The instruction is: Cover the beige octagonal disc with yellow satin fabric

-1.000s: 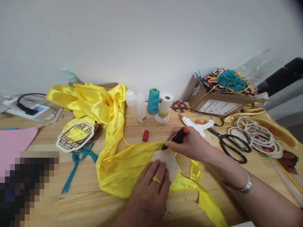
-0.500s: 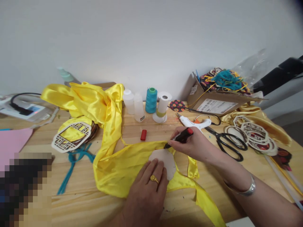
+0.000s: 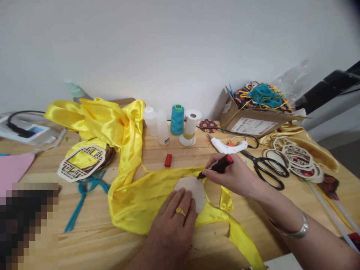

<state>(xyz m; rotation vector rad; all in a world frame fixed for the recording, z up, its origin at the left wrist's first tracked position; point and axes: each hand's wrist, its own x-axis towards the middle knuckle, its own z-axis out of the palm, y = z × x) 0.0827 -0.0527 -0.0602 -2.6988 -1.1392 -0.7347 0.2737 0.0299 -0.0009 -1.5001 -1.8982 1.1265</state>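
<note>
My left hand (image 3: 177, 219), with a gold ring on one finger, lies flat with its fingers stretched over a white rounded template (image 3: 194, 189). The template rests on yellow satin fabric (image 3: 135, 202) spread across the table. Pinched in my right hand (image 3: 233, 174) is a black marker (image 3: 216, 167) with a red end. Its tip touches or nearly touches the template's upper right edge. A red cap (image 3: 168, 160) lies apart on the wood behind the fabric. Black-handled scissors (image 3: 267, 168) and a white glue gun (image 3: 228, 145) lie beyond my right hand.
At the back stand two white bottles (image 3: 162, 129), a teal thread cone (image 3: 177, 120) and a white spool (image 3: 191, 125). A cardboard box (image 3: 247, 123) of scraps is at back right. Cut-out wooden frames lie at left (image 3: 66, 167) and right (image 3: 300, 159). Teal cord (image 3: 74, 215) lies left.
The marker tip has moved right along the template's edge, from its top to its upper right. My left hand stays on the template. The whole view has shifted slightly.
</note>
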